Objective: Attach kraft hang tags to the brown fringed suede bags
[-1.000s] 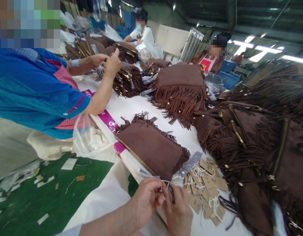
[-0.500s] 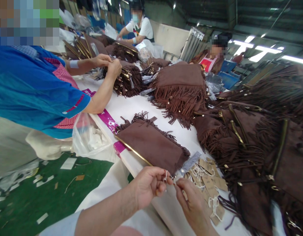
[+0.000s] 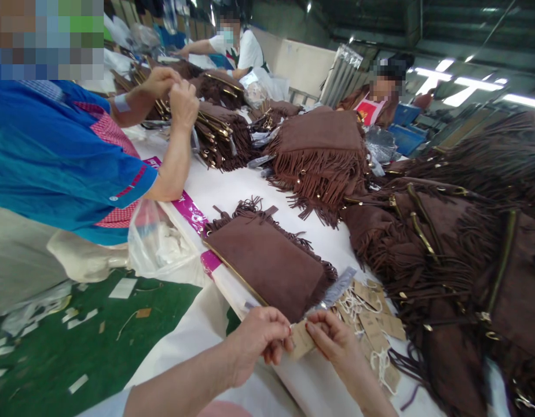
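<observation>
A small tan cardboard hang tag (image 3: pixel 301 340) is stretched between my two hands at the table's near edge. My left hand (image 3: pixel 263 341) pinches its left side, fingers closed. On its right side my right hand (image 3: pixel 330 336) grips it between thumb and fingers. Just beyond lies a brown fringed bag (image 3: pixel 267 255), flat, its gold zipper along the left edge. A grey plastic-wrapped strip (image 3: pixel 340 286) sticks out at the bag's right corner. More tan tags with white strings (image 3: pixel 376 318) lie in a loose heap to the right of my right hand.
Stacked fringed bags (image 3: pixel 322 136) stand farther back, and a large heap of bags (image 3: pixel 450 243) fills the right side. A co-worker in a blue top (image 3: pixel 68 156) works at the left. Scraps litter the green floor (image 3: pixel 132 324). A clear plastic bag (image 3: pixel 158 243) hangs by the table edge.
My hands have gone from fingering white string to holding the tan tag between them. The co-worker at left has raised both hands and drawn them back leftward.
</observation>
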{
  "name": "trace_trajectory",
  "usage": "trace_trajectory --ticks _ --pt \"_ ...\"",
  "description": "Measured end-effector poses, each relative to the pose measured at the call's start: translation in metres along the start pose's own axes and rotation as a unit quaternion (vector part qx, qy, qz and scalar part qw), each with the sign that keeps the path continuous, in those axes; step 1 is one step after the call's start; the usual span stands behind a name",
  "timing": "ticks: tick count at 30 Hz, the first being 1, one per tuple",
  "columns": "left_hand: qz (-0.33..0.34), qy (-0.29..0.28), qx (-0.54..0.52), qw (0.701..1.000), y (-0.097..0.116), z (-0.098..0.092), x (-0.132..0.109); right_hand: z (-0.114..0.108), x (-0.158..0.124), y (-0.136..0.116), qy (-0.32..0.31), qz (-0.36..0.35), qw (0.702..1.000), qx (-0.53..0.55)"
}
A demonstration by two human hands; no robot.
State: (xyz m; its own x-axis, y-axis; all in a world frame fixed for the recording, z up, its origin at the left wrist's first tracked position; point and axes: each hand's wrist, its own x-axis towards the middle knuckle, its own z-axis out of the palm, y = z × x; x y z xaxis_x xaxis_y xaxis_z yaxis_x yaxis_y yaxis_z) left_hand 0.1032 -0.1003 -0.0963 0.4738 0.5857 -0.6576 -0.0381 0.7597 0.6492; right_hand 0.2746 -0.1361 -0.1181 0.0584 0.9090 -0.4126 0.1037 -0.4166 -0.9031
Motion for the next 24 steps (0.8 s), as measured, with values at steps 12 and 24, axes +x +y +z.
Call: trace_trajectory --ticks 12,24 --pt "0.032 -0.002 0.044 0.999 -0.018 -0.014 -0.001 0.021 -0.030 0.013 0.079 0.116 0.964 0.227" --pt "-0.013 -0.122 0.025 0.992 -0.036 -0.015 -0.011 0.031 -0.028 0.012 0.071 0.124 0.956 0.257"
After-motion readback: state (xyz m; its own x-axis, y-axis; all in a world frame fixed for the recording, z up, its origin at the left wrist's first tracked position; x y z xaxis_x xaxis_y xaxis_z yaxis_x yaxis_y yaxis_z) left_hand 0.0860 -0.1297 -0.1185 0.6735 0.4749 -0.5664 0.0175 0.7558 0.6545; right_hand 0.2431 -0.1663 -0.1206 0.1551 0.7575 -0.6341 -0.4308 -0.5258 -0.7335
